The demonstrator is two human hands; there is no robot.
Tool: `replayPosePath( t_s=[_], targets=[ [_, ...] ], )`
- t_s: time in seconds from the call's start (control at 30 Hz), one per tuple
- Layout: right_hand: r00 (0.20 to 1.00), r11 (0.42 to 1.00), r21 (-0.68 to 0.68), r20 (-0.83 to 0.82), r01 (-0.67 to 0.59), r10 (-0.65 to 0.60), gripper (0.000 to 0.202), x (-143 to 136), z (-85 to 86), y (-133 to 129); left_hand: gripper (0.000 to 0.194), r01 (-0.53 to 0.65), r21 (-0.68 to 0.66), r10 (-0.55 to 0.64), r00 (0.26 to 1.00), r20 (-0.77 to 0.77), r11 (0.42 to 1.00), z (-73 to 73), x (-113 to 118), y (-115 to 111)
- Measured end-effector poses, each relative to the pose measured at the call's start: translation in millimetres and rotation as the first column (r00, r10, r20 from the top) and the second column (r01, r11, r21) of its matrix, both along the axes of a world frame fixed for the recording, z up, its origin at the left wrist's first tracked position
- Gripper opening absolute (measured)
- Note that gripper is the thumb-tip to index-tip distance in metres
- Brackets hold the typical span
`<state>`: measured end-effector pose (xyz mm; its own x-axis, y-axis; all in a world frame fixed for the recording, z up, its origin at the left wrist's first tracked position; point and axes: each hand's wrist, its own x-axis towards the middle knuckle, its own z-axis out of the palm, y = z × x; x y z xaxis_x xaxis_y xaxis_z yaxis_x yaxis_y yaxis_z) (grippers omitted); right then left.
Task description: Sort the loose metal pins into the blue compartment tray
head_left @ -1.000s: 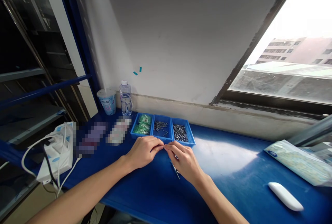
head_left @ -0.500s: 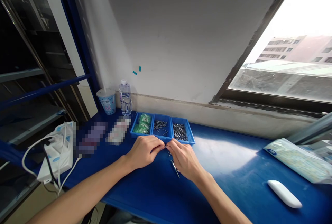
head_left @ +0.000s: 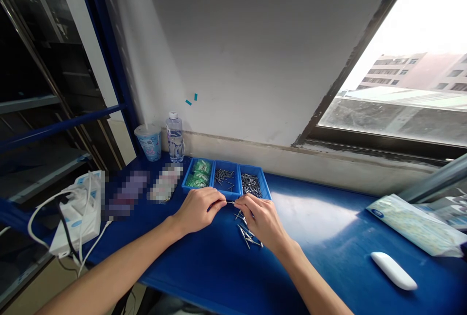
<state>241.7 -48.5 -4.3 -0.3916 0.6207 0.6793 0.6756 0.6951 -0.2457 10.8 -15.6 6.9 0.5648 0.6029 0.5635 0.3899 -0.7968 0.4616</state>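
Over the blue table, in front of the bins, both my hands pinch a thin metal pin (head_left: 230,202) lying level between their fingertips. My left hand (head_left: 200,210) is closed on its left end, and my right hand (head_left: 263,218) is closed on its right end, where a slightly thicker part shows. The fingers hide both tips, so its exact kind cannot be made out. Beside and below my right hand lies a loose group of silver metal pins (head_left: 248,238), several with a thicker sleeve-like part.
Behind my hands stand three joined blue bins: one with green packets (head_left: 202,173), one with thin metal pins (head_left: 223,176), one with thicker metal pieces (head_left: 251,184). A bottle (head_left: 175,137), cup (head_left: 149,142) and power strip (head_left: 78,218) are left; a white case (head_left: 394,270) and tissue pack (head_left: 416,225) right.
My hands have drawn slightly apart, with more of the pin showing between them. More loose metal pieces are visible by my right hand. The view has shifted slightly.
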Motion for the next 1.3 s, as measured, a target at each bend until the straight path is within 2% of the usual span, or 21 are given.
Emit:
replayPosePath(
  t_s=[0.2, 0.4, 0.53, 0.73, 0.87, 0.97, 1.03, 1.1, 1.17, 1.23, 1.3],
  targets=[
    [1.000, 1.000, -0.021, 0.003, 0.023, -0.023, 0.029, -5, -5.8, -1, 0.021, -0.002, -0.054, 0.002, 1.000, -0.005, 0.999, -1.7, 3, -3],
    [1.000, 0.990, -0.142, 0.010, 0.021, -0.020, 0.035, -16, -6.9, -4, 0.022, 0.032, 0.022, -0.031, 0.997, -0.068, 0.999, -11.6, 7, -5],
    [0.999, 0.979, -0.201, -0.026, 0.018, -0.024, 0.042, -12, -3.0, -2, 0.019, 0.019, 0.053, -0.016, 0.998, -0.057, 0.998, -8.9, 7, -4],
    [0.998, 0.993, -0.104, -0.027, -0.054, 0.051, 0.033, 2, 9.4, -1, 0.017, -0.009, 0.047, 0.007, 0.999, 0.032, 0.999, 1.0, 6, -6],
    [0.996, 0.995, 0.061, -0.023, -0.080, 0.081, 0.033, 12, 19.5, -5, 0.019, -0.033, 0.048, 0.030, 0.997, 0.072, 0.998, 0.3, 7, -9],
    [0.988, 0.965, 0.257, -0.153, 0.052, -0.013, 0.023, 19, 26.8, -8, 0.019, -0.033, 0.085, 0.031, 0.999, 0.025, 0.996, -3.5, 9, -10],
    [0.949, 0.904, 0.368, -0.298, 0.217, -0.106, 0.014, 23, 30.4, -8, 0.016, -0.026, 0.099, 0.032, 0.997, -0.067, 0.995, -7.8, 13, -12],
    [0.899, 0.857, 0.357, -0.367, 0.372, -0.238, 0.008, 24, 32.0, -7, 0.010, -0.036, 0.082, 0.049, 0.985, -0.167, 0.996, -12.8, 18, -13],
    [0.870, 0.843, 0.267, -0.309, 0.467, -0.384, 0.016, 25, 31.4, -4, 0.012, -0.057, 0.057, 0.070, 0.964, -0.255, 0.997, -17.5, 23, -15],
    [0.870, 0.852, 0.200, -0.210, 0.484, -0.445, 0.027, 23, 28.6, -1, 0.016, -0.081, 0.038, 0.089, 0.943, -0.320, 0.996, -20.8, 28, -16],
    [0.893, 0.877, 0.178, -0.162, 0.446, -0.421, 0.027, 21, 25.0, 0, 0.018, -0.101, 0.026, 0.104, 0.926, -0.362, 0.995, -22.3, 32, -17]
  ],
)
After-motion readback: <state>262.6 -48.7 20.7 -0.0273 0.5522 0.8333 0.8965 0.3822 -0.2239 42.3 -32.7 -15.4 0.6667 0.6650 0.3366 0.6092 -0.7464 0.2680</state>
